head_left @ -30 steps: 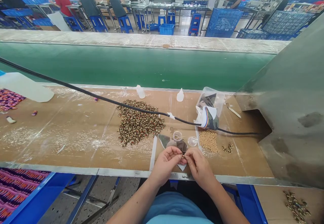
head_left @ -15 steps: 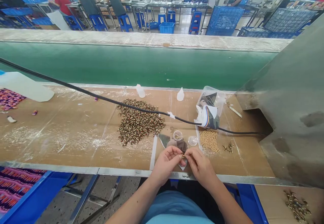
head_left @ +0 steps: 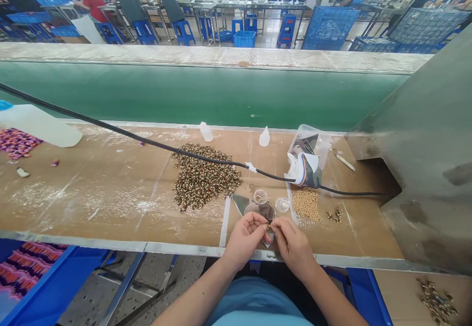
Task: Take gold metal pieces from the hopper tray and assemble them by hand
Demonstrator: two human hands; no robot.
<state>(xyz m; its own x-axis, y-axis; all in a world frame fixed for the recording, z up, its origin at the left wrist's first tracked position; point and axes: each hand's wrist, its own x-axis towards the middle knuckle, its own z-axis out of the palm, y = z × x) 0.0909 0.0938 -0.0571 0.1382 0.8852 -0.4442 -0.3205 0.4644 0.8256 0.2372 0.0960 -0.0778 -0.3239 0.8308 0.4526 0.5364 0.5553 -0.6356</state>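
Small dark-and-gold piece pinched between both hands, lower centre of frame

Worktop (head_left: pixel 110 208): brown, board-like surface, scuffed with whitish marks and edged with a dull metallic strip. Black cable (head_left: pixel 110 127), smooth and slack, crosses it from the left edge towards the right. Left of centre lies a loose heap of small pieces (head_left: pixel 206 176), curved, glossy, dark and gold with specks of red. Right of centre I note a flat spread of tan beads (head_left: pixel 307 205), rounded and matt. Between the two sit a clear round cup (head_left: pixel 260 197) and a clear shallow disc (head_left: pixel 282 204), beside patterned cloth (head_left: pixel 241 203) in grey-green and brown.

The small piece (head_left: pixel 268 226) is at lower centre, just above the cloth's near end. It appears dark with gold glints, like those in the heap; its exact outline is hidden by my fingers. My left hand (head_left: pixel 241 237) pinches it between thumb and fingertips, palm partly turned up. My right hand (head_left: pixel 293 245) pinches at its other side; I cannot tell whether anything else is between those fingertips.
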